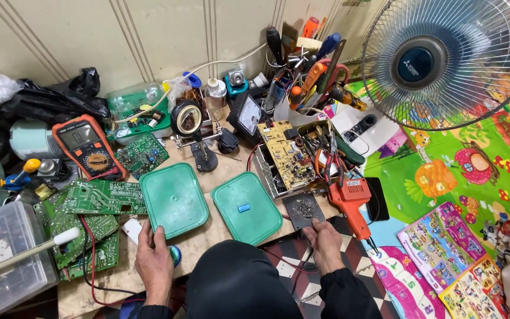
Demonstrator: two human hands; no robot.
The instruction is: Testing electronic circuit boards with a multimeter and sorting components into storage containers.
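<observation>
- Left hand point(152, 257) rests at the near edge of the workbench point(205, 239), fingers curled around a small blue-green round object point(174, 255), just below a green square lid point(174, 199).
- Right hand point(326, 241) pinches what looks like a thin probe or wire, its tip touching a dark metal plate point(303, 210).
- A second green lid point(246, 208) carries a small blue rectangular piece point(243, 207).
- Orange soldering gun point(351, 204) lies just right, a white label on its body.
</observation>
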